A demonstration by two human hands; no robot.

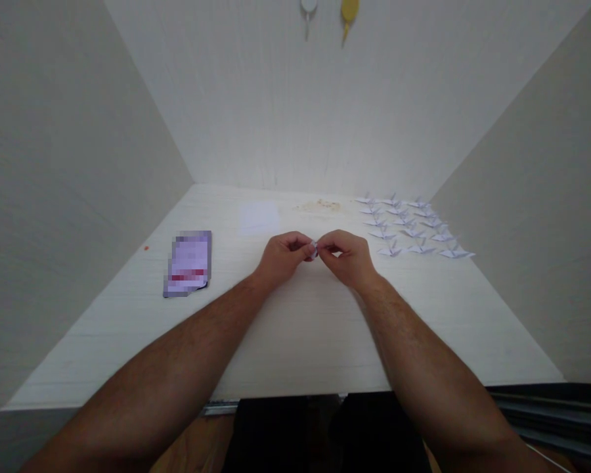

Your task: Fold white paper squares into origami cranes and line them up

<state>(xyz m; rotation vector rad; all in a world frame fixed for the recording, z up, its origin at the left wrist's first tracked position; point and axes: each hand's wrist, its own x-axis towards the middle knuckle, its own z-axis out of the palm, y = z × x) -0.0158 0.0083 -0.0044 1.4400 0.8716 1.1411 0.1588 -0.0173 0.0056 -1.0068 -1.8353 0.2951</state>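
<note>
Just above the middle of the table, my left hand [286,258] and my right hand [347,257] meet at a small folded piece of white paper [314,249]. The left thumb and fingers pinch it from one side. From the other side, my right fingertips close on its edge. Most of the paper is hidden by the fingers, so its folded shape cannot be made out. Rows of white folded paper cranes [404,223] stand on the table to the right of my right hand. Flat white paper [259,217] lies behind my left hand.
A phone-like tablet with a pixelated screen [190,263] lies on the left of the white table [300,341]. Walls close in the back and both sides. One white hook [308,6] and one yellow hook [349,10] hang on the back wall. A brownish patch [320,205] marks the tabletop.
</note>
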